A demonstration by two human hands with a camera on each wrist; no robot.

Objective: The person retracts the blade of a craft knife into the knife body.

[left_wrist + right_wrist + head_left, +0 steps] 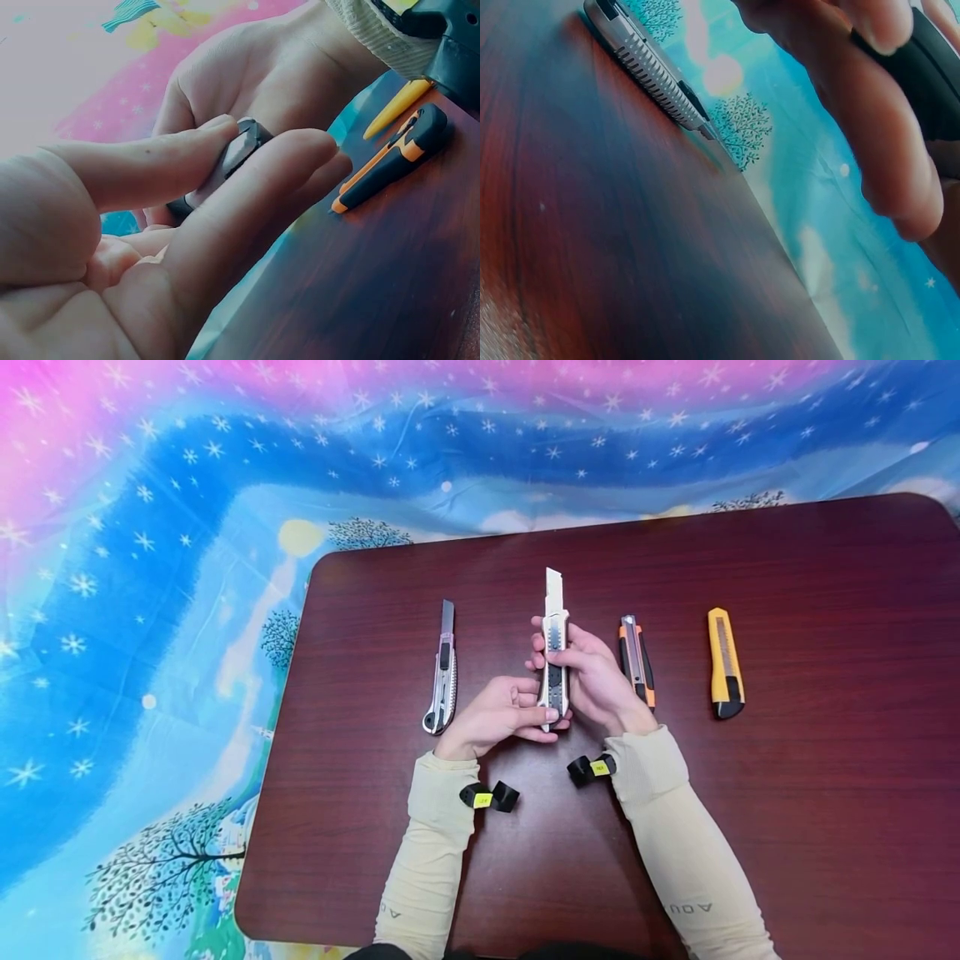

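Both hands hold a silver and black utility knife [554,672] upright over the table, its wide blade [553,585] extended from the top. My left hand [501,712] pinches the butt end between thumb and fingers; the left wrist view shows that end of the knife [241,150] close up. Higher on the handle, my right hand [596,675] grips it, thumb across the front and fingertips showing round the left side. Part of the knife's black handle [934,79] appears at the right wrist view's upper right, beside fingers [889,139].
A slim silver cutter [444,672] with its blade out lies left of the hands. To the right lie an orange and black cutter [634,652], partly behind the right hand, and a yellow cutter [726,660]. The dark red table [840,760] has a printed cloth [480,460] behind it.
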